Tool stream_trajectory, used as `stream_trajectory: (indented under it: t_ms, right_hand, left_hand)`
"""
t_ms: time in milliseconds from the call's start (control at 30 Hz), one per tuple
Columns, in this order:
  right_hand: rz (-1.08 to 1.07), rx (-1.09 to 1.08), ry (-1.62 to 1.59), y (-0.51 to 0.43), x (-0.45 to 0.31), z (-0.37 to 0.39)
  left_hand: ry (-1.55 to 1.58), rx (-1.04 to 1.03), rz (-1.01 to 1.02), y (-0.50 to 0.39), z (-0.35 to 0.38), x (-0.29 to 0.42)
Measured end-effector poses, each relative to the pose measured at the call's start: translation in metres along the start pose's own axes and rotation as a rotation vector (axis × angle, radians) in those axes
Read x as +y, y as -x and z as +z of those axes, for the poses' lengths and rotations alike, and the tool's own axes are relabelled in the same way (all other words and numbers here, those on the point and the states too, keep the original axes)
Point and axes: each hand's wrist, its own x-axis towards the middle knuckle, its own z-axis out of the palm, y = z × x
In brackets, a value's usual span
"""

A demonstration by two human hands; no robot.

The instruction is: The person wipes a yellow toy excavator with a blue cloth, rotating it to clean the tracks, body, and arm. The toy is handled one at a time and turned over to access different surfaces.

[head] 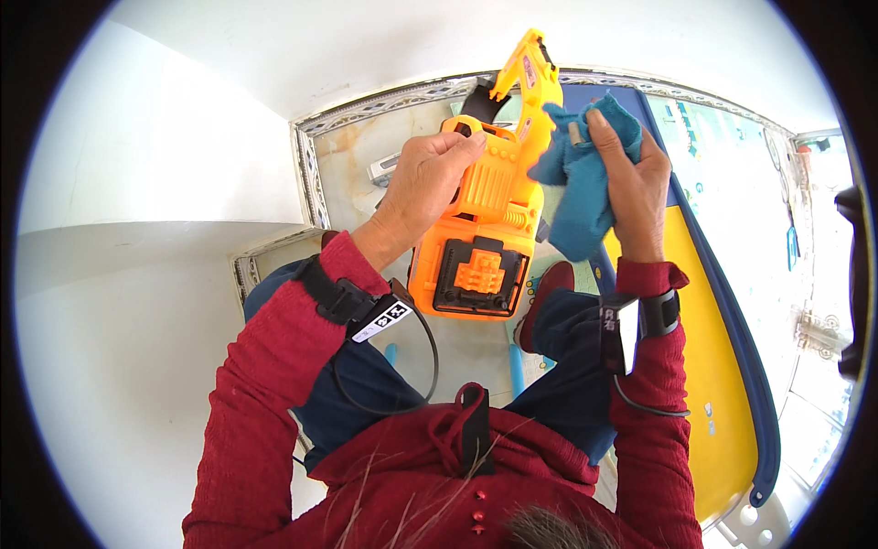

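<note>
A yellow-orange plastic toy excavator [492,182] is in front of me, its boom pointing away and its black bucket [484,103] at the far end. My left hand [429,178] grips the frame of its cab from the left, thumb on top. An orange engine piece in a black surround [480,271] sits at the toy's rear, nearest me. To the right of the boom, my right hand [634,182] holds a bunched blue cloth [583,206] between thumb and fingers. One end of the cloth hangs down towards me. The toy's underside is hidden.
On the right lies a yellow panel [699,384] with raised blue edges, like a children's slide. White walls [192,137] with a patterned tile border [391,99] rise at the left and ahead. A small white boxy object [382,169] lies on the floor left of the toy. My shoe [549,295] is beside the toy.
</note>
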Motion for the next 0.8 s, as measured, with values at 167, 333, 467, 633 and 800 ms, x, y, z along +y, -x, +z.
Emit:
stream_trajectory:
  t_ms: [167,333,467,633,800]
  right_hand:
    - [-0.214,-0.306,0.059,0.028,0.013,0.027]
    - [-0.473,-0.736,0.249,0.064,0.018,0.041]
    - [-0.319,-0.781,0.311,0.048,0.024,0.026]
    - [-0.141,-0.089,0.363,0.007,0.035,0.008]
    - [-0.52,-0.051,0.469,0.002,0.037,0.013]
  left_hand:
    - [-0.04,-0.047,0.192,0.003,0.001,0.0]
    - [0.26,0.165,-0.075,-0.009,-0.006,0.009]
    - [0.272,0.208,-0.063,-0.007,-0.008,0.015]
    - [0.269,0.223,0.0,-0.002,-0.007,0.02]
    - [0.397,0.165,-0.03,-0.006,-0.008,0.02]
